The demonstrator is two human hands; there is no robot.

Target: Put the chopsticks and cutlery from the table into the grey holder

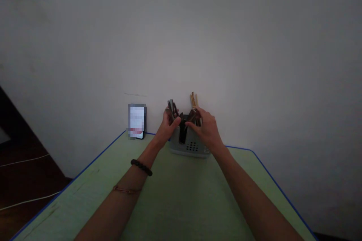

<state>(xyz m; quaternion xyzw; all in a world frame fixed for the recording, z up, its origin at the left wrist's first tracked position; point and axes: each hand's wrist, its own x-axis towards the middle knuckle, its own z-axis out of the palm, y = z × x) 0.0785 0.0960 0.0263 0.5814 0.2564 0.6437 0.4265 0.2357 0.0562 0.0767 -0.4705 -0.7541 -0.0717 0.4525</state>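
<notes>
A grey utensil holder [185, 150] with a pattern of round holes low on its front stands at the far edge of the table. My left hand [166, 126] is at its left side, fingers curled around several shiny metal utensils [171, 105] whose kind is hard to tell. On the other side, my right hand [207, 126] pinches a dark brown utensil [191, 115] at the holder's top. Light wooden chopsticks [194, 99] rise behind the right fingers. Between the hands, a dark upright piece [183, 133] shows at the holder's front. The hands hide much of the holder's rim.
The green table [175, 196] has a blue edge and meets a pale wall [226, 45]. A phone [137, 121] with a lit, blurred screen leans on the wall left of the holder. Pale cables [31, 199] run over the dark floor at left.
</notes>
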